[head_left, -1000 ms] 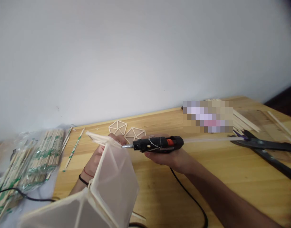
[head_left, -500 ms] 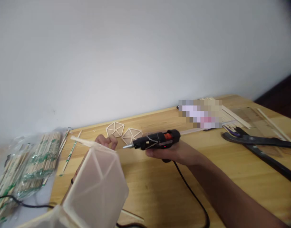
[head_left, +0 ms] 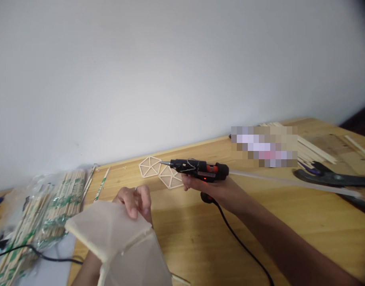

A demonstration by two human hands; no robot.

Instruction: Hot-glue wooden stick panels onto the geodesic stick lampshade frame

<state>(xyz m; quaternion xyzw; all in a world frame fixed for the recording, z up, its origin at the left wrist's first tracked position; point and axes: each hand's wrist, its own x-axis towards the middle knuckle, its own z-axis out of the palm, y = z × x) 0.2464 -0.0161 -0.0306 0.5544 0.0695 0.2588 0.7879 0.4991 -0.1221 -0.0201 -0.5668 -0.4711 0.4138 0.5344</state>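
My right hand (head_left: 218,188) is wrapped round the grip of a black hot glue gun (head_left: 197,170). Its metal nozzle points left, a small red light glows on its side, and a clear glue stick (head_left: 292,182) trails out of its rear. On the left, my left hand (head_left: 134,200) grips the far edge of a pale panelled structure (head_left: 119,238), built of stick-framed faces covered in whitish translucent sheet. Part of that hand is hidden behind the panels. The nozzle is apart from the structure, above and to its right.
Two stick-framed polygons (head_left: 150,167) lie near the wall. Bagged chopsticks (head_left: 63,194) are at the left. Long-handled black cutters (head_left: 328,176), loose sticks (head_left: 313,149) and a pixelated patch occupy the right. The gun's black cord (head_left: 239,238) runs down the wooden table (head_left: 194,246).
The panelled structure has turned and lowered, showing another face, and my left fingers now lie over its edge. The glue gun has risen slightly, apart from it. The view has shifted a little.
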